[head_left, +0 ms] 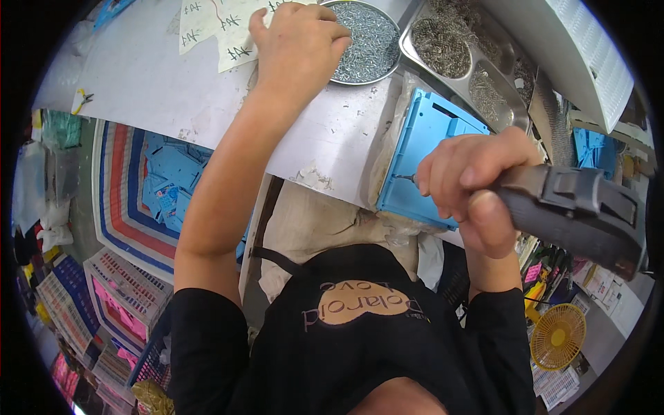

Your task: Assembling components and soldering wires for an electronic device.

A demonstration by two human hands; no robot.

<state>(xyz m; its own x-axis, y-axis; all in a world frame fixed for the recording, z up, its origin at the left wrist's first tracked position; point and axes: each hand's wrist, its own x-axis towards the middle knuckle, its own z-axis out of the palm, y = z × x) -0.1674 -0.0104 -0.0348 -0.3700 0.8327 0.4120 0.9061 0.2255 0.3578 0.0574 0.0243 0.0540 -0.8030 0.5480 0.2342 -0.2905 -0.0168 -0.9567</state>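
My left hand reaches over the near-left rim of a round metal bowl filled with small silver screws. Thumb and fingers are bent together at the screws; their tips are partly hidden, so I cannot make out what they pinch. My right hand is wrapped round a black power screwdriver lying nearly level, its bit pointing left. The bit's tip is over a light blue plastic panel, close to its left edge; whether it touches cannot be told. The hand covers the panel's right part.
A compartmented metal tray of small metal parts stands behind the panel. Marked paper and yellow-handled cutters lie on the white table. A striped bag with blue parts is at left, a yellow fan at lower right.
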